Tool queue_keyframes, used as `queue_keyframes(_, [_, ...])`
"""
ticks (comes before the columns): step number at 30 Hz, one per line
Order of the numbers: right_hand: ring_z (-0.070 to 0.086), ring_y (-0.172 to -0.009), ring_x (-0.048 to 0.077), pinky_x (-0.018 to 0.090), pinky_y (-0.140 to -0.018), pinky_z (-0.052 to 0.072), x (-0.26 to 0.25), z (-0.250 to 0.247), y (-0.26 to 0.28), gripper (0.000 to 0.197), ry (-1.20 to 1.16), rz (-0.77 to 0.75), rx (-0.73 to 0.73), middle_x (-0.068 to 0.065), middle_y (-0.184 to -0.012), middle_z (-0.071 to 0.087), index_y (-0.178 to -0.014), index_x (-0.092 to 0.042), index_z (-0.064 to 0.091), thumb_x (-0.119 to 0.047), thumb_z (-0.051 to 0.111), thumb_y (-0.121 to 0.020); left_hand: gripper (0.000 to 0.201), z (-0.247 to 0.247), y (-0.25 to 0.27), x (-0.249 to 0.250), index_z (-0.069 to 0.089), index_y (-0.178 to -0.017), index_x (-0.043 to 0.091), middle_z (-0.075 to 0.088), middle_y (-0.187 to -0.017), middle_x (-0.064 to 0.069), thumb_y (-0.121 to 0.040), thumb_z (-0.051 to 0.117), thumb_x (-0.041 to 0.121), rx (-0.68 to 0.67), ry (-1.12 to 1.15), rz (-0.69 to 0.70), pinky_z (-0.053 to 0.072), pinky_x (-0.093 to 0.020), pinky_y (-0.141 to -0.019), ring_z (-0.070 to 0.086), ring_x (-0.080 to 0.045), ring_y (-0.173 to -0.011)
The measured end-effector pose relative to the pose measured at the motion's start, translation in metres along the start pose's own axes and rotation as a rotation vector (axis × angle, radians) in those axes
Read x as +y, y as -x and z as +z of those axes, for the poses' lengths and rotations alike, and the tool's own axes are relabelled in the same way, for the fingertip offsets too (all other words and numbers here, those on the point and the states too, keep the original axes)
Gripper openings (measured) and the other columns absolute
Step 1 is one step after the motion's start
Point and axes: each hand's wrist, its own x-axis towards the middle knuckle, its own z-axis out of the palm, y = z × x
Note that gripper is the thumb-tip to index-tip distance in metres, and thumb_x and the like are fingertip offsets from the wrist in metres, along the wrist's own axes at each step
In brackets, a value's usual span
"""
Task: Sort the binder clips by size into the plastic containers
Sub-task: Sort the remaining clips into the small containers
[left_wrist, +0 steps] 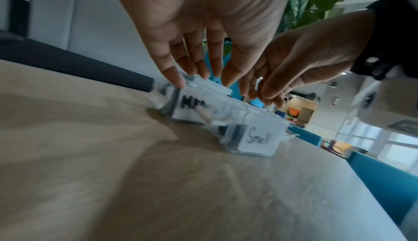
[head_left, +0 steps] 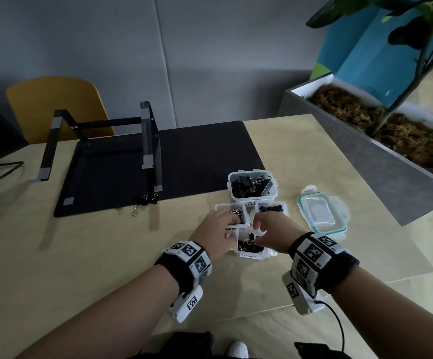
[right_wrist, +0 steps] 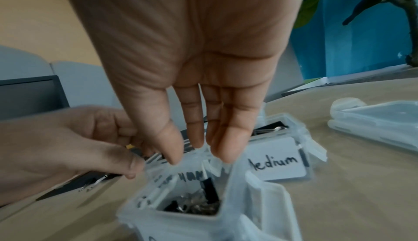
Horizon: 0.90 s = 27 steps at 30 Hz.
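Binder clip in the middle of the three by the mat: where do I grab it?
Pinch the binder clip by its gold wire loops, from the near side: they point toward you onto the pale table, its black body on the mat.

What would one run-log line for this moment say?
left hand: fingers on left medium container | right hand: over small container, holding nothing | loose clips: on mat

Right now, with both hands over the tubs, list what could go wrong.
1. The left hand and right hand crowd the small container; a knock could tip it and spill clips.
2. Loose binder clips at the black mat's edge may get overlooked.
3. The lid sits near the table's edge.
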Motion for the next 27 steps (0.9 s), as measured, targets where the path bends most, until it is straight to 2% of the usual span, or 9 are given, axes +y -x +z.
queue_keyframes(2, [0.054, -0.091, 0.016, 0.024, -0.076, 0.043, -0.011, -0.002, -0.003, 0.026, -0.016, -0.033, 0.013, 0.002, -0.108, 0.061, -0.107, -0.014, 0.060, -0.019, 0.061, -0.082, 0.027, -0.013, 0.004, -0.015, 0.062, -0.109, 0.017, 0.058, -0.113, 0.004, -0.083, 0.057, 0.013, 0.069, -0.008, -0.062, 0.035, -0.025, -0.099, 0.045, -0.014, -0.109])
queue_keyframes(6, [0.059, -0.096, 0.020, 0.029, -0.081, 0.049, -0.043, -0.002, -0.016, 0.021, -0.045, -0.102, 0.017, 0.003, -0.104, 0.064, -0.101, -0.013, 0.062, -0.018, 0.061, -0.081, 0.020, -0.043, 0.012, -0.056, 0.063, -0.101, 0.014, 0.052, -0.097, 0.006, -0.083, 0.057, 0.011, 0.163, -0.023, -0.236, 0.040, -0.026, -0.089, 0.050, -0.018, -0.102])
queue_keyframes(9, [0.060, -0.098, 0.020, 0.031, -0.083, 0.050, -0.073, 0.003, -0.032, 0.020, -0.053, -0.121, 0.011, 0.002, -0.104, 0.065, -0.100, -0.014, 0.063, -0.019, 0.061, -0.081, 0.020, -0.064, 0.016, -0.086, 0.065, -0.100, 0.012, 0.056, -0.101, 0.000, -0.081, 0.058, 0.010, 0.191, -0.056, -0.361, 0.037, -0.023, -0.082, 0.054, -0.023, -0.101])
queue_keyframes(13, [0.057, -0.107, 0.020, 0.032, -0.089, 0.047, -0.111, 0.015, -0.056, 0.026, -0.045, -0.150, -0.041, 0.003, -0.114, 0.063, -0.108, -0.013, 0.062, -0.017, 0.059, -0.083, 0.018, -0.091, 0.018, -0.116, 0.065, -0.099, 0.008, 0.060, -0.106, -0.010, -0.084, 0.053, 0.009, 0.182, -0.161, -0.475, 0.046, -0.033, -0.085, 0.057, -0.028, -0.100])
queue_keyframes(16, [0.053, -0.116, 0.022, 0.031, -0.095, 0.043, -0.135, 0.030, -0.074, 0.034, -0.035, -0.157, -0.083, 0.005, -0.124, 0.059, -0.119, -0.012, 0.058, -0.017, 0.058, -0.085, 0.016, -0.105, 0.022, -0.142, 0.061, -0.098, 0.014, 0.058, -0.106, -0.006, -0.083, 0.056, 0.014, 0.221, -0.138, -0.571, 0.046, -0.032, -0.079, 0.057, -0.025, -0.095])
queue_keyframes(18, [0.050, -0.120, 0.023, 0.031, -0.098, 0.042, -0.148, 0.042, -0.087, 0.039, -0.045, -0.134, -0.102, 0.006, -0.129, 0.056, -0.125, -0.012, 0.054, -0.016, 0.058, -0.086, 0.020, -0.110, 0.022, -0.155, 0.058, -0.102, 0.013, 0.057, -0.106, -0.007, -0.083, 0.058, 0.019, 0.222, -0.147, -0.615, 0.045, -0.031, -0.074, 0.057, -0.025, -0.091])
queue_keyframes(21, [0.049, -0.122, 0.026, 0.033, -0.097, 0.042, -0.166, 0.060, -0.107, 0.045, -0.044, -0.101, -0.114, 0.010, -0.133, 0.053, -0.132, -0.011, 0.048, -0.014, 0.055, -0.087, 0.026, -0.113, 0.020, -0.169, 0.057, -0.104, 0.011, 0.057, -0.106, -0.008, -0.083, 0.059, 0.024, 0.183, -0.141, -0.631, 0.044, -0.031, -0.072, 0.058, -0.025, -0.089])
queue_keyframes(25, [0.051, -0.118, 0.030, 0.031, -0.090, 0.045, -0.186, 0.072, -0.132, 0.061, -0.029, -0.095, -0.104, 0.014, -0.132, 0.048, -0.141, -0.016, 0.036, -0.007, 0.055, -0.084, 0.029, -0.111, 0.016, -0.183, 0.057, -0.105, 0.010, 0.061, -0.105, -0.008, -0.081, 0.061, 0.026, 0.152, -0.138, -0.559, 0.047, -0.033, -0.078, 0.060, -0.027, -0.095])
queue_keyframes(27, [0.053, -0.116, 0.031, 0.031, -0.090, 0.045, -0.193, 0.074, -0.142, 0.067, -0.034, -0.095, -0.113, 0.014, -0.135, 0.041, -0.146, -0.022, 0.028, -0.005, 0.052, -0.085, 0.033, -0.111, 0.013, -0.184, 0.055, -0.112, 0.013, 0.063, -0.105, -0.006, -0.082, 0.060, 0.026, 0.159, -0.139, -0.524, 0.049, -0.034, -0.079, 0.062, -0.026, -0.097])
